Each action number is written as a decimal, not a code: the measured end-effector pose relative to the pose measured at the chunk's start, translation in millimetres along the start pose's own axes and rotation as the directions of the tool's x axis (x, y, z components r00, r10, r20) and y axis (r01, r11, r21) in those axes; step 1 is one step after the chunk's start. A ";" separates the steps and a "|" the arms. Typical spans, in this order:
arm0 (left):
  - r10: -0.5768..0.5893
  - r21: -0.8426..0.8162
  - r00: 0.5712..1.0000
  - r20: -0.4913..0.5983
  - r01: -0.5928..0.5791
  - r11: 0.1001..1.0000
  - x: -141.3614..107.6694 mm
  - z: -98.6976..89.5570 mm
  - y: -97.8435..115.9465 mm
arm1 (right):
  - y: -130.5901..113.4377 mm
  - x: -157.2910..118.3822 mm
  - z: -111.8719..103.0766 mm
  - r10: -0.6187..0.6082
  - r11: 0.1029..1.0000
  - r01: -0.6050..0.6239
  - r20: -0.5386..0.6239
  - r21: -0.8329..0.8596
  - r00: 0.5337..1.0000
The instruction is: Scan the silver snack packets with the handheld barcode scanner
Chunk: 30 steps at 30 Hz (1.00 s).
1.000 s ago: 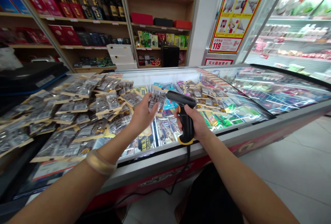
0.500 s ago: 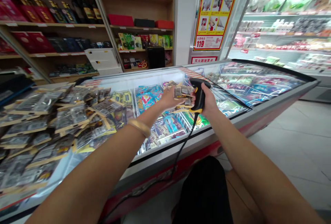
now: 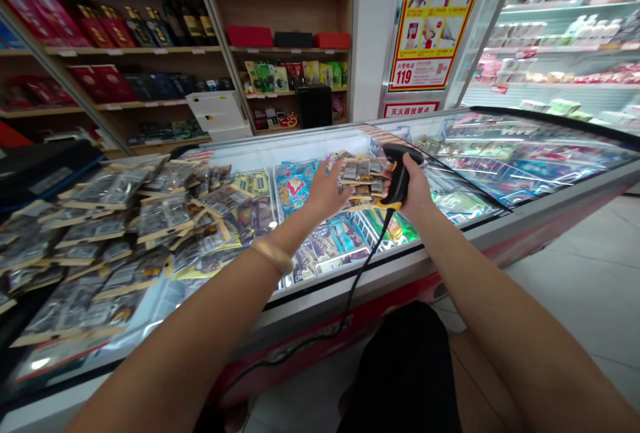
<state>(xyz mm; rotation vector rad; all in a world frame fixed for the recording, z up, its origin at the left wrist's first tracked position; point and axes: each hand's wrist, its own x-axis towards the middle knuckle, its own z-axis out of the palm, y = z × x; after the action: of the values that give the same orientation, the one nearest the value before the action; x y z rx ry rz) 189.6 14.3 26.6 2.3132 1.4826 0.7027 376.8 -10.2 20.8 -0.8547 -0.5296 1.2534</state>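
A black-and-yellow barcode scanner is in my right hand, with its cable hanging down from the grip. My left hand, a gold bangle on its wrist, has its fingers spread beside a small stack of clear-fronted packets. These packets lie on the freezer glass, just left of the scanner; whether the left fingertips touch them is hard to tell. A large pile of similar packets with tan edges covers the left end of the freezer top.
Beneath the glass of the chest freezer are colourful bags. The scanner's black cable drapes over its front edge. Shelves with boxes and bottles stand behind, a lit display cooler at the right. My knee is close below.
My left hand has opened and drawn slightly left from the small packets it was holding. The right hand still holds the scanner. The view has shifted a little left.
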 end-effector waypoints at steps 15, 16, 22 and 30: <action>-0.258 0.607 0.926 -0.276 0.376 0.700 -73.7 -112.3 -118.5 | 78.3 -64.9 115.7 0.176 0.984 -0.149 0.394 -0.097 0.902; -0.254 0.628 0.930 -0.268 0.368 0.686 -75.8 -110.9 -121.4 | 85.1 -67.2 117.3 0.198 0.980 -0.169 0.398 -0.106 0.896; -0.104 0.645 0.941 -0.322 0.299 0.703 -88.3 -105.1 -130.4 | 103.4 -70.3 107.8 0.281 0.959 -0.250 0.351 -0.132 0.893; 0.000 0.259 0.927 -0.374 0.105 0.960 -92.0 -103.1 -119.7 | 97.6 -73.8 103.3 0.208 0.978 -0.182 0.422 -0.101 0.883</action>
<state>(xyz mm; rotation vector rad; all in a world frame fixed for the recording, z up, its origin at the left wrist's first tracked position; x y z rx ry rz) 10.1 -19.7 31.0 2.4233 1.9091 1.0236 221.1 -46.3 11.7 -0.6894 -0.8531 1.6353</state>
